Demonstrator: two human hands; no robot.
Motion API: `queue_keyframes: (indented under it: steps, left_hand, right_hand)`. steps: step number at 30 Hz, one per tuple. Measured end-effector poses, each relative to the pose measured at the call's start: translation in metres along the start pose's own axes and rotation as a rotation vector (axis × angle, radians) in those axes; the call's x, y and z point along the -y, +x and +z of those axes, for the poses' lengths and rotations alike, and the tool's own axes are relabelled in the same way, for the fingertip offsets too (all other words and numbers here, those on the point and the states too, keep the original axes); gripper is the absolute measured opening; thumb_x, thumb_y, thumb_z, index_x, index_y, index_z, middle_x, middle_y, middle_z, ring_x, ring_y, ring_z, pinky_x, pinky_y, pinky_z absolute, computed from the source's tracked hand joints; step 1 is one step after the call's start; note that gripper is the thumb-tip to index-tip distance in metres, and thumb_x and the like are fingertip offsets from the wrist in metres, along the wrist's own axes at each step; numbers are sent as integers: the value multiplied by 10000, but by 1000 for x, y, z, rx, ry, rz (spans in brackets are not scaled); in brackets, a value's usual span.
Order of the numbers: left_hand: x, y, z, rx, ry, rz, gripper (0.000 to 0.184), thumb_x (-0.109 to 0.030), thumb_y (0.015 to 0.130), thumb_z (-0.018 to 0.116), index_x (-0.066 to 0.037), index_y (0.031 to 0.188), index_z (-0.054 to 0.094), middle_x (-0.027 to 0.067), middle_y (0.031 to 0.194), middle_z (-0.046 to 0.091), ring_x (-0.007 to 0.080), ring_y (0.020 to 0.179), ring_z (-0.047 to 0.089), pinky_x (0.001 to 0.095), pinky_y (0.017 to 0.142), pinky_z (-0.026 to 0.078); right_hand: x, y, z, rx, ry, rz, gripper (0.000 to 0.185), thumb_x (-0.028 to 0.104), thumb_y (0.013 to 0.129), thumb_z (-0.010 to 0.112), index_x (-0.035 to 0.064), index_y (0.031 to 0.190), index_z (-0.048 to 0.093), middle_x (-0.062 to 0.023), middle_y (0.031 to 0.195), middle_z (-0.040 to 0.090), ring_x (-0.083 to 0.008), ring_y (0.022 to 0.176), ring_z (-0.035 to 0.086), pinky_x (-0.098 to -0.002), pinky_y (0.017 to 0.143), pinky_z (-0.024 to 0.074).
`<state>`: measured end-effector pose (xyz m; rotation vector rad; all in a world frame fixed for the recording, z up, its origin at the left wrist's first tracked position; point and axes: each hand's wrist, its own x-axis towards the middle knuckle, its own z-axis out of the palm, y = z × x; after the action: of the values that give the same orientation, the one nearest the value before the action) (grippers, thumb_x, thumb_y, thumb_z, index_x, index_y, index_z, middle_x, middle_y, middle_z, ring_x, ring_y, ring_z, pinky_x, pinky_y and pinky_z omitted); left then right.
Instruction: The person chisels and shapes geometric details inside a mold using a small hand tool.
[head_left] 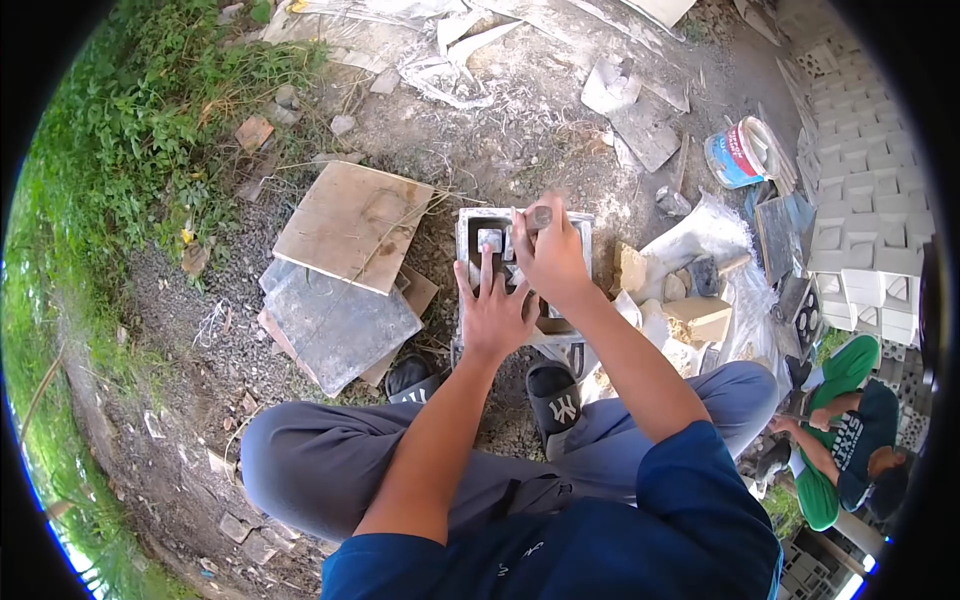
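Observation:
A grey rectangular mould-like frame [464, 226] with hollow compartments lies on the ground between my feet. My left hand [494, 318] rests over its near part with fingers spread, the index fingertip touching a small grey block [489, 238] inside. To its right, my right hand [556, 262] is wrapped round an upright tool with a round, dark end [541, 217]; motion blurs it slightly and its lower part is hidden, so I cannot tell its kind. The right hand covers the frame's right side.
Flat square slabs [345, 325] and a tan board [350, 225] are stacked at left. Broken block pieces [700, 318] and plastic sheeting [715, 232] lie at right. Beyond are a paint bucket [738, 156], stacked pale blocks [865, 150] and a seated person [850, 440].

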<state>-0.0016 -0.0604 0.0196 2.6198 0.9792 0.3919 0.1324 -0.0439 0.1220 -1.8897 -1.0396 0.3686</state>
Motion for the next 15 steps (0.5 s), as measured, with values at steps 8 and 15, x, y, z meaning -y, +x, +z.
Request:
queue_keyframes:
  steps: [8, 15]
  left_hand:
    - [0, -1, 2, -3, 0, -2, 417, -449, 978, 583, -216, 1303, 703, 264, 1127, 650, 407, 1585, 221, 775, 1202, 5]
    - [0, -1, -2, -26, 17, 6, 406, -432, 974, 586, -210, 1287, 719, 265, 1134, 657, 408, 1583, 229, 772, 1204, 12]
  right_hand:
    - [-9, -1, 3, -43, -64, -117, 192, 110, 1020, 666, 20, 951, 511, -123, 763, 604, -198, 537, 596, -363, 505, 461]
    - [-5, -11, -6, 127, -77, -82, 258, 184, 1025, 647, -3, 1076, 477, -256, 837, 664, -472, 676, 678, -513, 562, 538]
